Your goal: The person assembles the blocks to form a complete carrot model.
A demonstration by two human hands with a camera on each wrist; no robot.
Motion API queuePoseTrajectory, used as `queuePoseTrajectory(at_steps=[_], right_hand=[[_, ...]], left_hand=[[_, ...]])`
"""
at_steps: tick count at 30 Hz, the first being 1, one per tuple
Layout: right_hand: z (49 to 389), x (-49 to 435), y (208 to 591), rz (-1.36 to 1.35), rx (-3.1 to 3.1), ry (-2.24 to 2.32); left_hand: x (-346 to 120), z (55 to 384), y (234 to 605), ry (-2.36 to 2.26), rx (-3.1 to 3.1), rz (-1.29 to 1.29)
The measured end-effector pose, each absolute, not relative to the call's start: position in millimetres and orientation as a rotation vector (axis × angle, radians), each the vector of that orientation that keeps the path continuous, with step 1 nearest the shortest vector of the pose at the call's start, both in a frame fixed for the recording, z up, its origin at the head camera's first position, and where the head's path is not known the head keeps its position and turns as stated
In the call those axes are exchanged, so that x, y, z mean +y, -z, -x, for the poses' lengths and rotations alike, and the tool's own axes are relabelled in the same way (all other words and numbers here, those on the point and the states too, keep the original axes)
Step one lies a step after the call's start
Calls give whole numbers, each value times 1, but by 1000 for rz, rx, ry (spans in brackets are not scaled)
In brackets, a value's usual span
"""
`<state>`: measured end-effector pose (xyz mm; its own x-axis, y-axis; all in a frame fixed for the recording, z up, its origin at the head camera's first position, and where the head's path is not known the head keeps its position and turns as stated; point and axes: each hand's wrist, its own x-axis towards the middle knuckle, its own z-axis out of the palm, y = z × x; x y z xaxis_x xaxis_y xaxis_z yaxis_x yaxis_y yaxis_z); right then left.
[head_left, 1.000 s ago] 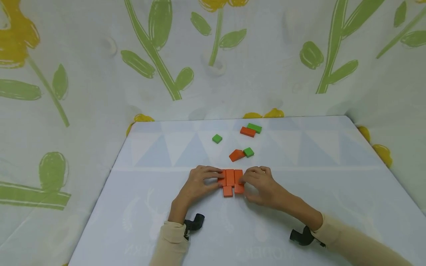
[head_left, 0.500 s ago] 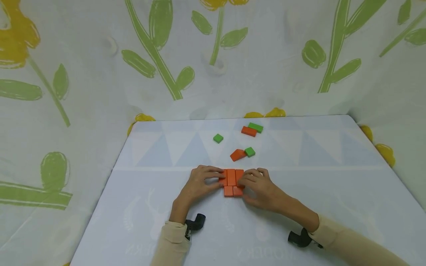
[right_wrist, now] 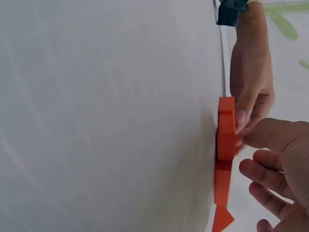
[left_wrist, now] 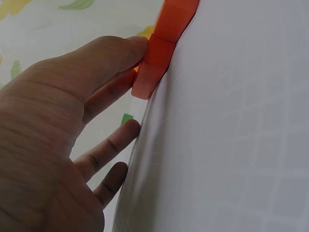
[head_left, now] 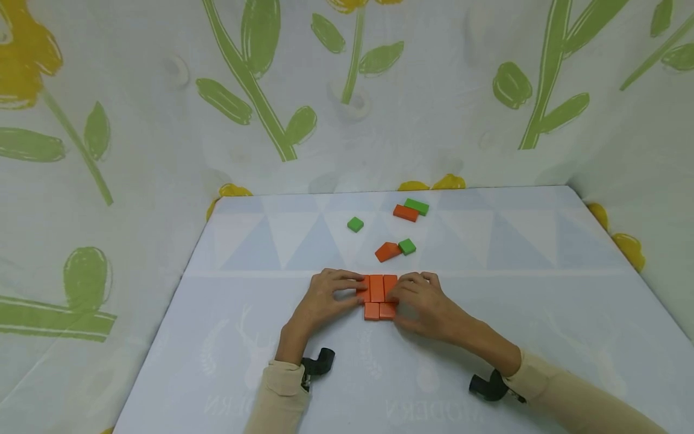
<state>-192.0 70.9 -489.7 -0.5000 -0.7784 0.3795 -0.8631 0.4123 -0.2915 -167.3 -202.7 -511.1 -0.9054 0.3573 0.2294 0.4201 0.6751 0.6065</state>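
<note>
Orange wooden blocks lie flat together on the table, three upright in an upper row and two smaller ones below. My left hand [head_left: 321, 298] touches the upper left block [head_left: 364, 283] with thumb and fingertips. The left wrist view shows that thumb against an orange block [left_wrist: 161, 50], other fingers extended. My right hand [head_left: 426, 304] is at the right side, its fingers bent, touching the upper right block [head_left: 390, 282] and lower right block [head_left: 387, 310]. Between them lie the upper middle block [head_left: 376, 288] and lower left block [head_left: 372, 311]. In the right wrist view, the thumb meets the blocks' edge.
Behind the group sit an orange pointed block [head_left: 387, 252] and a green block [head_left: 407, 246], close together. Farther back are another green block [head_left: 355, 225], an orange rectangular block [head_left: 405, 213] and a green rectangular block [head_left: 417, 207]. A flower-patterned cloth [head_left: 423, 132] hangs beyond the table.
My right hand has slid the lower right block leftward until it meets the lower left one, closing the gap. My left hand stays in place. Over the last half second little has moved.
</note>
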Motion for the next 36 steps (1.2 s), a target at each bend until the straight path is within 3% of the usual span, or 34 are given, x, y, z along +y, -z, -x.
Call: queuePoseTrajectory(at_steps=[6, 17, 26, 36], right_hand=[[218, 76, 472, -1268, -2623, -764], [313, 87, 472, -832, -2831, -692], [360, 86, 487, -753, -2964, -663], [374, 73, 491, -834, -2921, -472]], left_hand=[[-203, 168, 512, 1037, -2787, 663], [-202, 163, 512, 1091, -2820, 647], [-199, 159, 515, 1123, -2822, 631], [-202, 165, 512, 1067, -2782, 636]])
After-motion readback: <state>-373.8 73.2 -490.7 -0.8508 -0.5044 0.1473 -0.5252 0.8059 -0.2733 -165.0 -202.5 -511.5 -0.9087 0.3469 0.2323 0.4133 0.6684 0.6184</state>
